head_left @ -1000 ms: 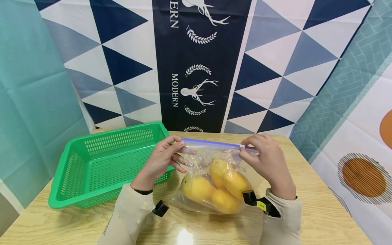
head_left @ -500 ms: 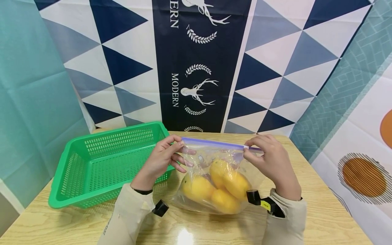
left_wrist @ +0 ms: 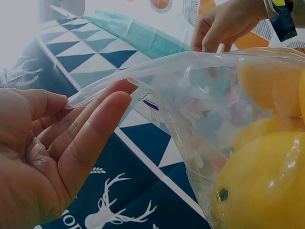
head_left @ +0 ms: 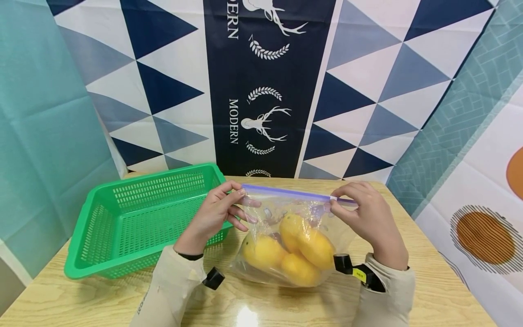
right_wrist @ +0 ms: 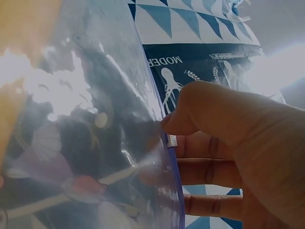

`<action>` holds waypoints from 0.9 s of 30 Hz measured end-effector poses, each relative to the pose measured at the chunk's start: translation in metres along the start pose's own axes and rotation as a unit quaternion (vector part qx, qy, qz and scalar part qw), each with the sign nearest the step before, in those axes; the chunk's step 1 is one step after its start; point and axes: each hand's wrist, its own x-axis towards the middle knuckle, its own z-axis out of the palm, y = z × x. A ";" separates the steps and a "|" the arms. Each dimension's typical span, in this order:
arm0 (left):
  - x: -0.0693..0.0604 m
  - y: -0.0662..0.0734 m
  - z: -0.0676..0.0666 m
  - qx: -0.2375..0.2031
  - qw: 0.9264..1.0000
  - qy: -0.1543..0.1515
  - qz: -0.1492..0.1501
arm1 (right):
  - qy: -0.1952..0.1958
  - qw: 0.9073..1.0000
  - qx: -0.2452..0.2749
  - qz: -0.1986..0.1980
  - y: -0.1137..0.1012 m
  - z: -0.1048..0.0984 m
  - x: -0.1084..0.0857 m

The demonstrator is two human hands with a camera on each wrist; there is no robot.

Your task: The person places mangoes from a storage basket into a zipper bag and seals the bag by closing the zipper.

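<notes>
A clear zip bag (head_left: 261, 272) with a purple zip strip stands on the table, holding several yellow mangoes (head_left: 300, 270). My left hand (head_left: 212, 213) pinches the strip's left corner between thumb and index finger; its other fingers stretch out behind the film. At the right part of the strip, my right hand (head_left: 369, 218) pinches the small white slider (head_left: 333, 198) between thumb and fingers. The right wrist view shows that slider (right_wrist: 172, 140) beside the thumb, on the purple edge. In the left wrist view the bag's corner is held at the thumb tip, and mangoes (left_wrist: 262, 181) bulge inside.
A green perforated plastic basket (head_left: 151, 227) stands at the left, close behind the left hand and forearm. The wooden table (head_left: 245, 304) ends at a patterned cloth backdrop (head_left: 261, 91). Cloths also hang on both sides.
My right hand has moved to the right along the purple strip, and the white slider has travelled with it. The left hand has stayed at the corner.
</notes>
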 end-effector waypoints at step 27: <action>-0.001 0.002 0.000 -0.003 1.000 0.010 -0.002 | 0.016 0.999 -0.026 0.015 0.013 -0.008 -0.006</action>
